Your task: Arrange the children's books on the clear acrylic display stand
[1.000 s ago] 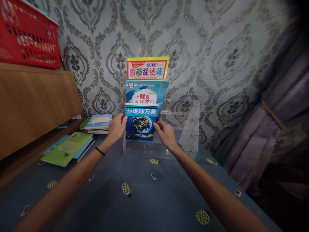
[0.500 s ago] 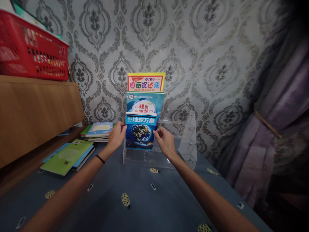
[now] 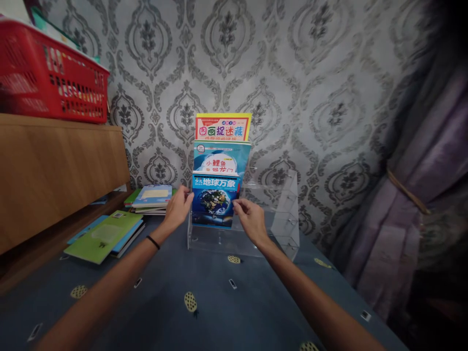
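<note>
A dark blue book with a globe on its cover (image 3: 214, 202) stands upright in the front part of a clear acrylic rack (image 3: 263, 239). At its left edge is my left hand (image 3: 178, 208), thumb and fingers closed on the side. My right hand (image 3: 250, 218) pinches the right edge, its fingertips against the cover's side. Behind it rises a teal book (image 3: 221, 156), and farther back and higher a red and yellow book (image 3: 223, 127); both lean in the rack's left half.
To the left, a green book (image 3: 100, 236) tops one pile, with a light blue book (image 3: 153, 195) on another behind it. A red basket (image 3: 73, 83) sits on a wooden cabinet (image 3: 62, 175). A tied curtain (image 3: 387, 234) hangs at right.
The view has shifted slightly. Both hands stay at the sides of the globe book, which stands in the same place in the rack.
</note>
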### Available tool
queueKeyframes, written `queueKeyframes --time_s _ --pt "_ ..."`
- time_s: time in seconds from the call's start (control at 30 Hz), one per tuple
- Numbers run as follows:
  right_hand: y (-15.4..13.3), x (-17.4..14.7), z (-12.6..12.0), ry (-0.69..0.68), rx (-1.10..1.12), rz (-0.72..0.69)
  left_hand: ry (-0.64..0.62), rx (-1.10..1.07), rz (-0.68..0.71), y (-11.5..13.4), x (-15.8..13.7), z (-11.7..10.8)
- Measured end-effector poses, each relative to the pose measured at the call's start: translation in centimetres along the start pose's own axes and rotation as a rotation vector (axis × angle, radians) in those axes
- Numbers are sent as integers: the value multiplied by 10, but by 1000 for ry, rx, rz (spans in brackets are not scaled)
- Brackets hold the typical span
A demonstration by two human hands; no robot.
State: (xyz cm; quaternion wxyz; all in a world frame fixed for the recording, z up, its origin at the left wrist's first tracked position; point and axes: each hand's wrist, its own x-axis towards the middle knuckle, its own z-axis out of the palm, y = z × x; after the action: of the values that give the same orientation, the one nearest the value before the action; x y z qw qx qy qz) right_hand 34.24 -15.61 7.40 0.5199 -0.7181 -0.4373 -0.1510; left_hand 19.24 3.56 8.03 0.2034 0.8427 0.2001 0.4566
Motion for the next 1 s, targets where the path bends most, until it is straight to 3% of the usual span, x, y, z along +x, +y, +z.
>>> queueKeyframes --time_s 0.8,0.9,1.0 --pt "-12 -24 11 -72 140 -16 -84 -31 -54 -6 -46 -15" --pt "-8 -27 10 -79 138 -16 -118 61 -42 -17 -66 -28" --pt "-3 -29 8 -90 140 -6 -203 338 -21 -37 -91 -53"
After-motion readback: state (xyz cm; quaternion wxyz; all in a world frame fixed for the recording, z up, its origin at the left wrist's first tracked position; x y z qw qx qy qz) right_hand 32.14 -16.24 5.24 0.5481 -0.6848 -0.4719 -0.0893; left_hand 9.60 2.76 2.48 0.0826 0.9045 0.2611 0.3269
